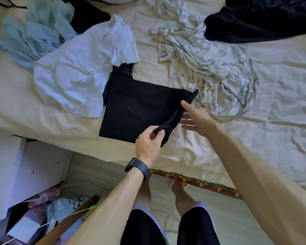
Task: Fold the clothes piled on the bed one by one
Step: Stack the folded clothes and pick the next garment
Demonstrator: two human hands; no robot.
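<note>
A black garment [138, 106] lies partly folded into a rough square near the bed's front edge. My left hand [149, 141] pinches its lifted right edge at the near corner. My right hand [195, 117] is just right of that raised edge, fingers straight, thumb touching the fabric. A white T-shirt [81, 68] lies crumpled to the left, overlapping the black garment's far corner. A cream patterned garment [207, 68] is spread to the right. A light blue garment [35, 32] sits at the far left and a dark garment [260, 18] at the far right.
The bed has a cream wrinkled sheet [254, 138]. A patterned mattress edge [198, 183] shows below it. White boxes [25, 167] and clutter with cables stand on the floor at the left. My legs and feet are beside the bed.
</note>
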